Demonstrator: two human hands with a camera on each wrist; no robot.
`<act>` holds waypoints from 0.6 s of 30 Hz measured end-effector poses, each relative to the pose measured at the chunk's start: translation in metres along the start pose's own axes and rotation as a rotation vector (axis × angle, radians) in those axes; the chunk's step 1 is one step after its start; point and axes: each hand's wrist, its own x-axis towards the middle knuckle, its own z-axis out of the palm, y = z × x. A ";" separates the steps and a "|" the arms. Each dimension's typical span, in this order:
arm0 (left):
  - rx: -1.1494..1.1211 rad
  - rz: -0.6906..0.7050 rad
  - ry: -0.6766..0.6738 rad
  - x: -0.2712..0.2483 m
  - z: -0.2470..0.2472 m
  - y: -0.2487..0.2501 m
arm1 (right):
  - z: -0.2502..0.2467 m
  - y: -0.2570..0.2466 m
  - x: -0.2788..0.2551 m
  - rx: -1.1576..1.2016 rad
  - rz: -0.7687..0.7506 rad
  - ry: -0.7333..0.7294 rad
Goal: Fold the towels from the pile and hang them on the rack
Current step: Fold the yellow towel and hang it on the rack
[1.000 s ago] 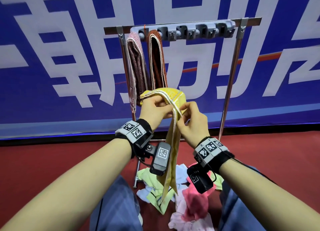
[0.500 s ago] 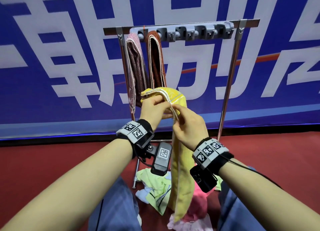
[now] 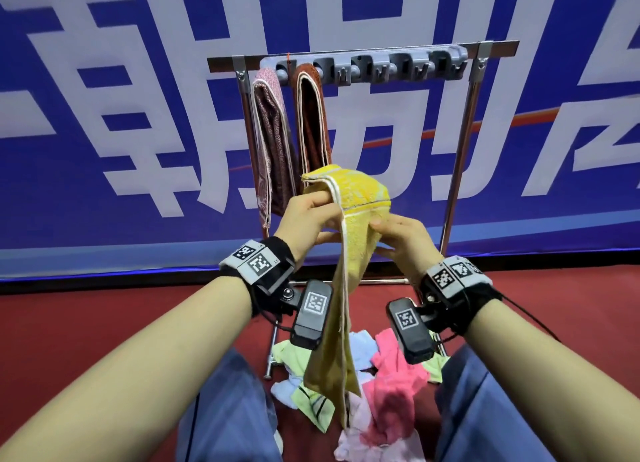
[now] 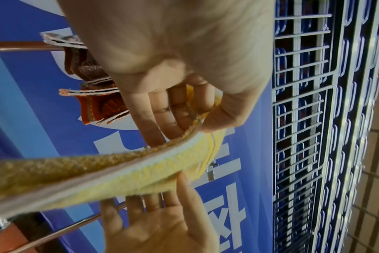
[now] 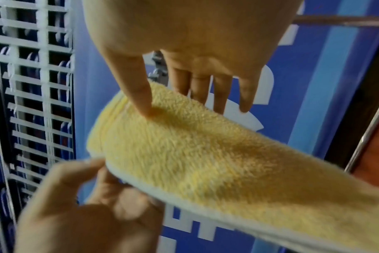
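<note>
Since half a second ago our right hand [image 3: 403, 241] has let go of the white-trimmed edge and slid to the right side of the yellow towel [image 3: 349, 215], and both wrists have spread apart, so the pink cloth in the pile [image 3: 388, 382] shows again between them.

We hold the towel up in front of the rack [image 3: 464, 122], folded into a long strip that droops from our hands down toward the pile on the red floor [image 3: 104, 323]. Our left hand [image 3: 310, 215] pinches the folded top at its left edge: thumb on the near face, fingers [image 4: 156, 109] curled behind it (the left wrist view shows the trim running straight through that pinch). Our right hand is spread, fingers nearly straight; its thumb [image 5: 138, 95] presses down on the fuzzy top of the fold while the other fingers reach past the far side, closing on nothing.

Two folded towels already hang at the rack's left end, a maroon towel [image 3: 273, 139] and, just right of it, a rust towel [image 3: 313, 115]. Grey clips [image 3: 398, 67] to their right hang bare.
</note>
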 end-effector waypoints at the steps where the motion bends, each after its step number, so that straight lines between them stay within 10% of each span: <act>1: -0.039 -0.017 0.026 0.001 0.000 0.000 | -0.001 -0.003 -0.001 0.027 -0.011 -0.018; 7: -0.211 -0.194 -0.045 0.000 -0.006 -0.004 | 0.005 -0.017 0.004 0.011 -0.095 0.015; 18: -0.012 -0.076 -0.267 -0.007 0.002 -0.007 | 0.000 -0.038 0.027 -0.211 -0.193 0.056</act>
